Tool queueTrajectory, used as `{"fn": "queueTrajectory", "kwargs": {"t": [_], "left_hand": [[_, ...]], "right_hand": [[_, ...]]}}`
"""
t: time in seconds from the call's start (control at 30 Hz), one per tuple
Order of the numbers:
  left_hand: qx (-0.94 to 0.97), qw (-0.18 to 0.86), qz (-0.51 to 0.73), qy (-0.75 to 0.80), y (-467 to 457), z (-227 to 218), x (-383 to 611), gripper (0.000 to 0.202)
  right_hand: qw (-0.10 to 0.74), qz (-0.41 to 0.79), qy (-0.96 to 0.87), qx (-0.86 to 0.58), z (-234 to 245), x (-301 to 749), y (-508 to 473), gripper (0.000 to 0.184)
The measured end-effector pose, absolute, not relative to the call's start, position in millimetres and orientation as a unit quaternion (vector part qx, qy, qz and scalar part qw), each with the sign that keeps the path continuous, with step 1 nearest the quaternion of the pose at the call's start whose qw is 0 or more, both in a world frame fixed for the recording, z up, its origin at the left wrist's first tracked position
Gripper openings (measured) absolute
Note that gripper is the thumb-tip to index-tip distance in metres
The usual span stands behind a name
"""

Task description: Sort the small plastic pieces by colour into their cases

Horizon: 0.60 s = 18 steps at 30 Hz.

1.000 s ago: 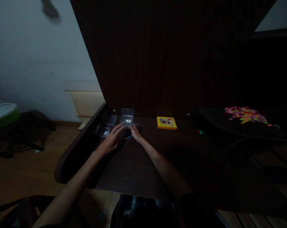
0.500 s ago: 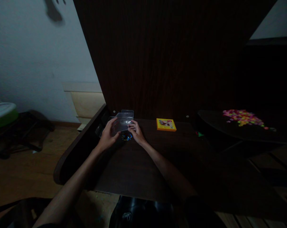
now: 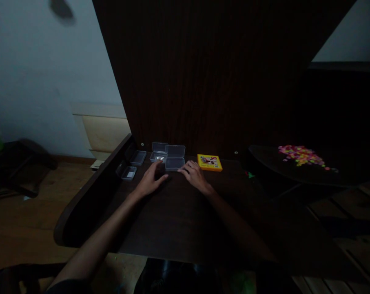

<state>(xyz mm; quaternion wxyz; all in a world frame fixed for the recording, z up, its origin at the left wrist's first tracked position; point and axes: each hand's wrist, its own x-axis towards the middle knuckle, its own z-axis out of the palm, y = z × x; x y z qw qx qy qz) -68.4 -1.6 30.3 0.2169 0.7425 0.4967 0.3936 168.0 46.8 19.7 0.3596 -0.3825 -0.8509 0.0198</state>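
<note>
My left hand [image 3: 150, 179] is over the dark table, its thumb spread from the fingers, holding nothing. Just beyond its fingertips stands a clear plastic box [image 3: 156, 157] with its lid raised at the back. To the right of that, a second clear plastic box [image 3: 175, 165] also lies open on the table, lid up. At this box's front right corner is my right hand [image 3: 194, 174], fingers loosely stretched; whether they touch the box I cannot tell.
Two more clear boxes, one farther back [image 3: 138, 157] and one nearer [image 3: 129, 173], sit by the left side panel. A yellow box [image 3: 209, 162] lies to the right. Colourful small pieces [image 3: 302, 155] are heaped on a dark surface far right.
The clear box held between both hands is now down on the table, let go. My right hand has moved right. The small shiny blue pile beneath the box no longer shows.
</note>
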Motion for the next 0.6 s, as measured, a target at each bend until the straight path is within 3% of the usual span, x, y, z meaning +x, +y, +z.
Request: {"fn": "queueTrajectory", "kwargs": {"t": [0.13,0.3,0.43,0.6], "left_hand": [[0.806,0.083,0.304,0.502,-26.4,18.1,-81.0,0.087],[0.821,0.073,0.192,0.533,-33.3,3.5,-84.1,0.113],[0.806,0.086,0.174,0.559,-20.4,0.7,-81.0,0.108],[0.815,0.095,0.186,0.541,-2.5,1.0,-77.5,0.087]], "right_hand": [[0.332,-0.029,-0.84,-0.428,12.9,179.6,57.1,0.03],[0.269,-0.034,-0.833,-0.482,4.4,170.2,63.9,0.026],[0.235,-0.022,-0.826,-0.512,2.3,160.4,65.5,0.023],[0.225,-0.003,-0.818,-0.53,1.5,155.2,71.7,0.023]]}}
